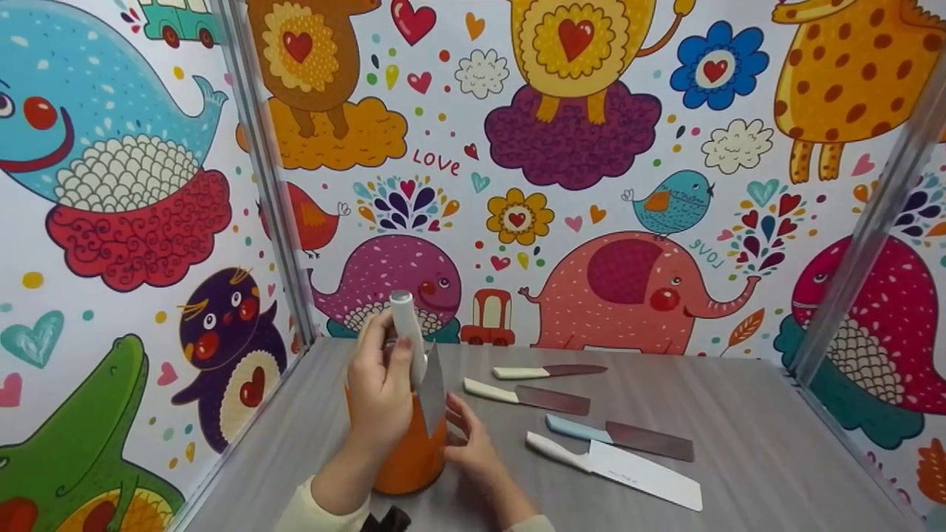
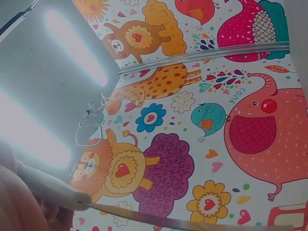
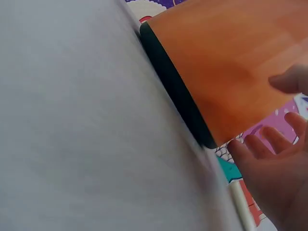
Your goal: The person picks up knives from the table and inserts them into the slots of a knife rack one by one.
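My left hand (image 1: 380, 395) grips a knife (image 1: 410, 325) by its white handle, with the blade slanting down in front of an orange holder (image 1: 406, 462). In the left wrist view, the knife handle (image 2: 60, 192) lies in the fingers and the blade runs off to the right. The right hand (image 1: 477, 447) is at the right side of the holder, fingers spread and loosely bent. Seen from the right wrist, the holder (image 3: 231, 67) is a smooth orange cylinder with a dark base, and this hand (image 3: 274, 168) curves beside it. The holder's top is mostly hidden behind the left hand.
Right of the holder, knives lie on the grey table (image 1: 746, 414): a cream-handled one with a narrow dark blade (image 1: 573, 370), another with a broader one (image 1: 554, 399), a blue-handled one (image 1: 650, 441) and a white-bladed one (image 1: 647, 476). Cartoon-printed walls (image 1: 443, 140) enclose the table.
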Available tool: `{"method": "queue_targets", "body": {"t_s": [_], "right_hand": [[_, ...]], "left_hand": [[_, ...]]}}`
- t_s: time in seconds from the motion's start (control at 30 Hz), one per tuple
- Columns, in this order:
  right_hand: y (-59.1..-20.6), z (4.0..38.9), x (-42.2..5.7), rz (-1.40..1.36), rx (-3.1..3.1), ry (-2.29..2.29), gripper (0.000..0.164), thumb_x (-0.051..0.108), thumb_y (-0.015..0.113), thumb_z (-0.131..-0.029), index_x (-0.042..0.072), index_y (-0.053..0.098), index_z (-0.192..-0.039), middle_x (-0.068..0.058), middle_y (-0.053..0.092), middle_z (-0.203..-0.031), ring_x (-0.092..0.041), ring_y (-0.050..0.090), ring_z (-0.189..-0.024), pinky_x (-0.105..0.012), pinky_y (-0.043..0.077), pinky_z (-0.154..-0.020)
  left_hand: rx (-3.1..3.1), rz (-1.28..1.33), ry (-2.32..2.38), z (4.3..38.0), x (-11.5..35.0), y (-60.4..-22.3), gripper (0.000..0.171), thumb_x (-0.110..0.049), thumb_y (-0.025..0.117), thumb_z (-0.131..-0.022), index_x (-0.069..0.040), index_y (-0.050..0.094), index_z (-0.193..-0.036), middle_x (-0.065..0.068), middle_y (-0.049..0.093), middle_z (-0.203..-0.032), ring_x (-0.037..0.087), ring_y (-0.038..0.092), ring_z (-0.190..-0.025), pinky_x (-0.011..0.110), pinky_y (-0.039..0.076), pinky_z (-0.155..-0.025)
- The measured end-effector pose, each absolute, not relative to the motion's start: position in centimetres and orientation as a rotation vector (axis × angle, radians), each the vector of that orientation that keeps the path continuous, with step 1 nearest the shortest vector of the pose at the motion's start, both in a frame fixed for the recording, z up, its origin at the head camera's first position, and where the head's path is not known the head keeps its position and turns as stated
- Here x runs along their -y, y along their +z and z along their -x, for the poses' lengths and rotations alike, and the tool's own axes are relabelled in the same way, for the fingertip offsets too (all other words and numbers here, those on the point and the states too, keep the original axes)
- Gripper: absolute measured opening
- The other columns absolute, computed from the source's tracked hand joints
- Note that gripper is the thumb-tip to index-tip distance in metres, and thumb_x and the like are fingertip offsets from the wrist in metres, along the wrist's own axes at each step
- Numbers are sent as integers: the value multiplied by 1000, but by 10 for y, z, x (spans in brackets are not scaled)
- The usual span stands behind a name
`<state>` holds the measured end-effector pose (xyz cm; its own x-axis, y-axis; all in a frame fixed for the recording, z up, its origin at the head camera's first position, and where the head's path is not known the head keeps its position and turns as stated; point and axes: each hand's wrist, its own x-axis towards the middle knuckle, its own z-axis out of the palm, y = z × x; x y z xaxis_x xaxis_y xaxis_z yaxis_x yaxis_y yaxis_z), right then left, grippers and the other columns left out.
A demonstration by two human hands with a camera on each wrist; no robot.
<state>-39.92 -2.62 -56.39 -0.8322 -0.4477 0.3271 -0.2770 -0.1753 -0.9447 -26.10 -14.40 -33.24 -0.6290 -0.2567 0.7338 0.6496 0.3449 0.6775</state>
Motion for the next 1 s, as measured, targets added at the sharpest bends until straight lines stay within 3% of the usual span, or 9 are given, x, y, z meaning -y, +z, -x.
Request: {"method": "queue_targets", "body": {"t_s": [0.13,0.3,0.43,0.57,0.7,1.0], "right_hand": [[-549,391,34,730,-2024,-2021,96,27,79,-74,27,28,-155,-6,40,-155,-28,35,-144,-61,24,-119],[-545,385,41,687,-2176,-1940,103,50,84,-73,38,21,-154,5,41,-154,-23,38,-142,-63,27,-117],[-545,384,43,689,-2184,-1956,103,47,84,-74,38,21,-154,7,42,-153,-19,41,-139,-58,29,-118],[-545,384,43,688,-2153,-1969,104,42,86,-75,35,20,-156,4,43,-152,-20,41,-138,-55,30,-118],[-545,384,43,672,-2123,-1979,102,41,85,-75,39,22,-154,6,43,-151,-19,41,-138,-54,30,-119],[-546,384,43,640,-2126,-1994,102,41,88,-71,47,24,-150,11,42,-151,-17,43,-137,-53,31,-118]], "left_hand": [[1759,315,-1412,262,155,-317,33,-7,50,-102,-2,52,-134,9,58,-119,15,57,-109,32,52,-101],[1708,239,-1503,264,168,-301,36,-10,46,-104,-2,46,-139,11,58,-129,16,56,-115,38,47,-108],[1614,209,-1587,267,173,-291,35,-12,44,-105,-3,46,-139,9,58,-127,20,55,-114,44,45,-111],[1524,195,-1608,269,176,-287,34,-12,44,-105,-2,47,-137,4,60,-119,23,56,-110,35,46,-108],[1480,169,-1572,271,176,-286,33,-15,45,-105,-2,48,-136,3,61,-116,21,57,-108,26,48,-104],[1470,116,-1443,279,176,-287,35,-15,47,-105,1,48,-136,10,58,-122,15,54,-107,25,46,-104]]}}
